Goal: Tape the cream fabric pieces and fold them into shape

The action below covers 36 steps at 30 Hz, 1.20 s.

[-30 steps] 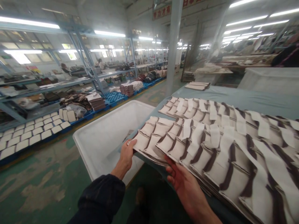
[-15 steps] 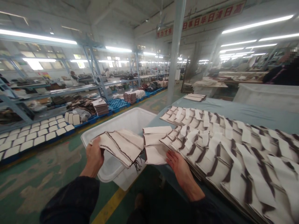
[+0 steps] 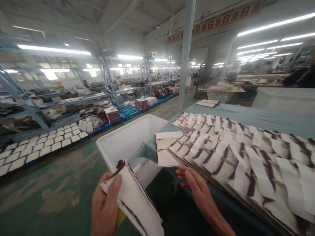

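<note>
My left hand grips a cream fabric piece with dark brown edging by its upper left end, thumb on top; the piece hangs down to the right, in front of the white bin. Nothing shows in my right hand, whose fingers are slightly bent and apart beside the table edge. Just above its fingertips, a flat cream piece lies at the table's near left corner. Rows of overlapping cream and brown pieces cover much of the table to the right.
A white plastic bin stands left of the blue-green covered table. A small stack lies at the table's far end. Behind are a pole, blue shelving, and white pads on pallets. A person's dark sleeve shows at far right.
My left hand has moved down and closer with its fabric piece, which now hangs lengthwise. My right hand has come away from the flat piece on the table corner. The view has shifted slightly left.
</note>
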### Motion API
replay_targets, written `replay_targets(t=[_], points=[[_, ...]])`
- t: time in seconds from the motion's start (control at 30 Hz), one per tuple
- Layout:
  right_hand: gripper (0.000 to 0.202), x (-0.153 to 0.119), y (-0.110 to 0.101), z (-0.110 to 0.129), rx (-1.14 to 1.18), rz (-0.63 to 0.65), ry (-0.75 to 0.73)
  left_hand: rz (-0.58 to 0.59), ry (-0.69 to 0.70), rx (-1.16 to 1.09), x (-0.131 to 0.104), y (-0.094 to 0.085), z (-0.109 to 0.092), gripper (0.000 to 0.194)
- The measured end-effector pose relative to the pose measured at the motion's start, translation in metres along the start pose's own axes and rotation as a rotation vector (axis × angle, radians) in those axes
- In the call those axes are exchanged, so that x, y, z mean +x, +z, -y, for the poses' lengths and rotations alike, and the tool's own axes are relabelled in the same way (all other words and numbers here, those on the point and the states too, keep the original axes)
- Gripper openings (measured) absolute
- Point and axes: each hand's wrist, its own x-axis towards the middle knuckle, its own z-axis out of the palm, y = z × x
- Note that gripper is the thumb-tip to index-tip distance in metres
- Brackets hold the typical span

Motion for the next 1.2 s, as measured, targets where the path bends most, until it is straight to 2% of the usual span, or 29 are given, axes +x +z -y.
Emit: replay_targets(t=[0.07, 0.13, 0.2, 0.27, 0.33, 0.47, 0.53, 0.63, 0.7, 0.83, 1.0, 1.1, 1.2], points=[[0.058, -0.039, -0.005, 0.009, -0.061, 0.045, -0.087, 0.119, -0.075, 0.002, -0.034, 0.012, 0.004, 0.043], [0.056, -0.079, -0.008, 0.01, -0.247, 0.151, -0.3, 0.166, -0.073, 0.036, -0.065, 0.026, 0.014, 0.041], [0.066, -0.113, -0.01, 0.003, -0.473, 0.142, -0.577, 0.221, -0.069, 0.081, -0.093, 0.039, 0.027, 0.04], [0.052, -0.137, -0.01, -0.008, -0.688, 0.08, -0.76, 0.292, -0.086, 0.103, -0.118, 0.048, 0.039, 0.04], [0.032, -0.152, -0.015, -0.017, -0.825, 0.015, -0.8, 0.355, -0.111, 0.11, -0.141, 0.053, 0.047, 0.041], [0.024, -0.169, -0.037, -0.019, -0.894, -0.026, -0.757, 0.528, -0.157, 0.119, -0.172, 0.046, 0.058, 0.039], [0.021, -0.177, -0.05, -0.018, -0.881, -0.004, -0.752, 0.594, -0.087, 0.15, -0.178, 0.035, 0.063, 0.033], [0.021, -0.192, -0.066, -0.021, -0.856, 0.041, -0.69, 0.522, 0.092, 0.288, -0.181, 0.019, 0.071, 0.027], [0.022, -0.202, -0.075, -0.028, -0.854, 0.057, -0.629, 0.5, 0.165, 0.376, -0.18, 0.015, 0.075, 0.032], [0.024, -0.219, -0.086, -0.039, -0.846, 0.084, -0.582, 0.643, 0.266, 0.435, -0.183, 0.022, 0.079, 0.039], [0.025, -0.232, -0.093, -0.038, -0.843, 0.078, -0.662, 0.808, 0.414, 0.421, -0.188, 0.032, 0.087, 0.045], [0.026, -0.236, -0.095, -0.035, -0.843, 0.094, -0.682, 0.856, 0.469, 0.408, -0.186, 0.032, 0.091, 0.049], [0.028, -0.237, -0.094, -0.033, -0.86, 0.121, -0.687, 0.887, 0.467, 0.402, -0.182, 0.032, 0.092, 0.04]])
